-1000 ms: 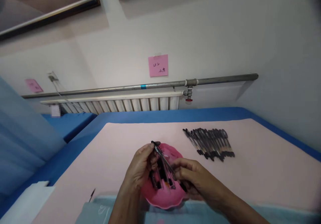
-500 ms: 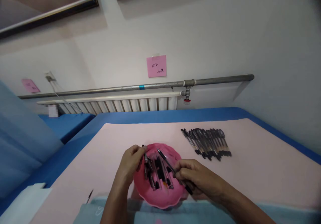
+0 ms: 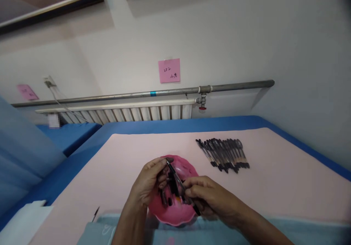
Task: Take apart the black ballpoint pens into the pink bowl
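Observation:
A pink scalloped dish [image 3: 175, 212] holding several black pen parts sits on the pink table cover near me. My left hand [image 3: 149, 181] and my right hand [image 3: 210, 197] meet above the dish. Both pinch the same black pen [image 3: 175, 177]: the left fingers grip its upper end, the right fingers its lower end. To the right on the cover lies a neat row of several assembled black pens [image 3: 223, 154].
A blue sheet [image 3: 175, 125] borders the pink cover. A light teal cloth [image 3: 101, 230] lies at the near edge, with one small dark piece [image 3: 95, 213] beside it. A white radiator [image 3: 123, 112] and a pipe run along the wall behind.
Half a second ago my hands were apart, the left at the dish's rim, the right holding a pen. Now they have come together on one pen above the dish.

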Action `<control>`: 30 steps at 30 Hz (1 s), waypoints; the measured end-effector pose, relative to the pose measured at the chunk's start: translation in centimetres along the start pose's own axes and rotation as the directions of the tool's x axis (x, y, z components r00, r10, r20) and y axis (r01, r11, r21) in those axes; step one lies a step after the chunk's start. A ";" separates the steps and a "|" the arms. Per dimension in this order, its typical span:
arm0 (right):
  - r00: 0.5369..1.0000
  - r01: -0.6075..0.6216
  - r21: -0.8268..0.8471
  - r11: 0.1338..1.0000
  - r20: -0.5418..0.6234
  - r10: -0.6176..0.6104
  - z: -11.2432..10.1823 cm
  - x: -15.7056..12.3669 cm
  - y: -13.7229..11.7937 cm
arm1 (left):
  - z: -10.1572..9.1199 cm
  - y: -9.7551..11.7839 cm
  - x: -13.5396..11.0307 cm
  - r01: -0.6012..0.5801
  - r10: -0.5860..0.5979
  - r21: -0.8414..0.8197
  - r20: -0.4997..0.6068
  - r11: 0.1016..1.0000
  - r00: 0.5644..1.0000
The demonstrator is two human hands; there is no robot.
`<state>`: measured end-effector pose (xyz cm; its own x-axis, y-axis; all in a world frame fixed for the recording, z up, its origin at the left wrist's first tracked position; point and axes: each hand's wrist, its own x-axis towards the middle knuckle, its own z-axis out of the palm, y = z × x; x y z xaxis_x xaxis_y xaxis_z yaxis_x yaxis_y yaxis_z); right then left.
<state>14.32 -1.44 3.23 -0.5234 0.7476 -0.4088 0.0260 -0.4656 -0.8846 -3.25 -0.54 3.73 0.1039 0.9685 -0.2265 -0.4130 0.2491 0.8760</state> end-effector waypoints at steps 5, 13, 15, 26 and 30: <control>0.999 0.035 0.056 0.998 0.035 -0.037 0.1 0.2 0.5 | 0.0 -0.3 0.2 -0.048 0.047 -0.052 -0.012 0.998 0.999; 0.989 0.151 -0.058 0.987 0.009 -0.151 0.2 1.0 1.7 | 0.8 -0.8 0.3 -0.120 0.116 -0.055 -0.075 0.991 0.990; 0.982 0.181 -0.124 0.976 -0.037 -0.186 0.4 0.9 1.6 | 0.8 -0.8 0.3 -0.127 0.122 -0.052 -0.095 0.990 0.988; 0.981 0.139 0.061 0.988 0.128 -0.146 0.8 -0.2 0.6 | 0.7 -0.7 0.3 -0.122 0.113 -0.124 -0.080 0.985 0.990; 0.986 0.090 0.165 0.982 0.121 -0.111 1.2 -0.4 0.5 | 0.8 -0.6 0.3 -0.128 0.117 -0.130 -0.085 0.983 0.989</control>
<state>13.51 -2.51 3.16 -0.6225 0.7317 -0.2777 -0.1626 -0.4680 -0.8687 -2.20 -0.43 3.45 -0.0229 0.9872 -0.1576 -0.5372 0.1208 0.8347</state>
